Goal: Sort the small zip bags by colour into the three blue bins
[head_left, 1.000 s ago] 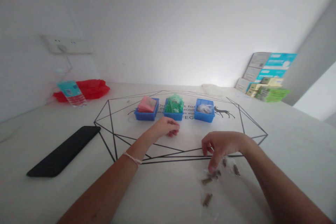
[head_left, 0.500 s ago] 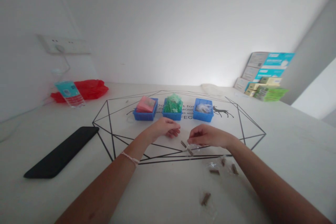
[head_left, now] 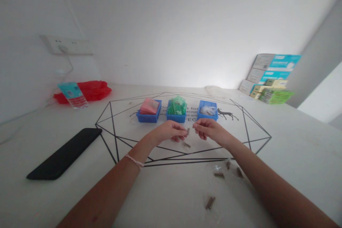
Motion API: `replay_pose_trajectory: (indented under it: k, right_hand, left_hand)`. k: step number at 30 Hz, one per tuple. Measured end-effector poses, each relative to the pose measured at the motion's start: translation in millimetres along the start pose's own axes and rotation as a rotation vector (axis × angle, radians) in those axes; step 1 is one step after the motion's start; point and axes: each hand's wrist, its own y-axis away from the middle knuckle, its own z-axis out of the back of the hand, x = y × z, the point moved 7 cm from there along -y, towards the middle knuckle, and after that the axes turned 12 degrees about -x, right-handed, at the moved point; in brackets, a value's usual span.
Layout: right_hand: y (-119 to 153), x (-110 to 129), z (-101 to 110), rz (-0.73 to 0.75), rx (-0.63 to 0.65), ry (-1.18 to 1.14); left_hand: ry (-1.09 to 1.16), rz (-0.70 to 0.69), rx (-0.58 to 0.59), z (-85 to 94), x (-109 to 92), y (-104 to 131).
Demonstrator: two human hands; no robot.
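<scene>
My left hand [head_left: 172,130] is closed in a pinch on a small brownish-grey strip [head_left: 188,131], which stands up between its fingertips. Just to the right is my right hand [head_left: 210,129], its thumb and forefinger pressed together; whatever they hold is too small and blurred to make out. Below the left fingertips a second small strip [head_left: 187,145] lies on the white table. In front of both hands stand three blue bins: one with pink packets [head_left: 149,118], one with green packets [head_left: 176,118], one with clear plastic bags [head_left: 212,115].
More small strips lie nearer me, one pair [head_left: 210,202] by a clear bag and a single piece [head_left: 219,175] beside my right forearm. A black flat slab [head_left: 65,155] is at left, a red bag [head_left: 94,91] behind it. Stacked boxes [head_left: 278,67] stand back right.
Both hands have lifted slightly and come together. The left has taken hold of a small strip that lay on the table. The right has moved away from the table near the clear bag.
</scene>
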Motion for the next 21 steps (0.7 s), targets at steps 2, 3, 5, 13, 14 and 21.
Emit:
replay_pose_trajectory:
  k: [2, 3, 5, 13, 14, 21]
  right_hand:
    - [1, -3, 0, -0.043, -0.024, -0.001]
    - [2, -5, 1, -0.068, -0.034, 0.003]
    - [3, -8, 1, -0.118, -0.037, 0.012]
    - [3, -14, 1, -0.208, -0.058, -0.061]
    - [2, -14, 2, -0.208, -0.072, -0.088]
    - [-1, -6, 4, -0.097, -0.08, -0.195]
  left_hand:
    - [0.016, 0.02, -0.008, 0.6, 2, 0]
    - [0.022, 0.034, -0.011, 1.0, 4, -1]
    - [0.027, 0.067, -0.012, 1.6, 7, -1]
    - [0.091, 0.143, -0.038, 1.5, 12, -2]
    - [0.115, 0.148, -0.049, 1.9, 11, -2]
    - [0.261, 0.135, -0.17, 9.8, 9, -6]
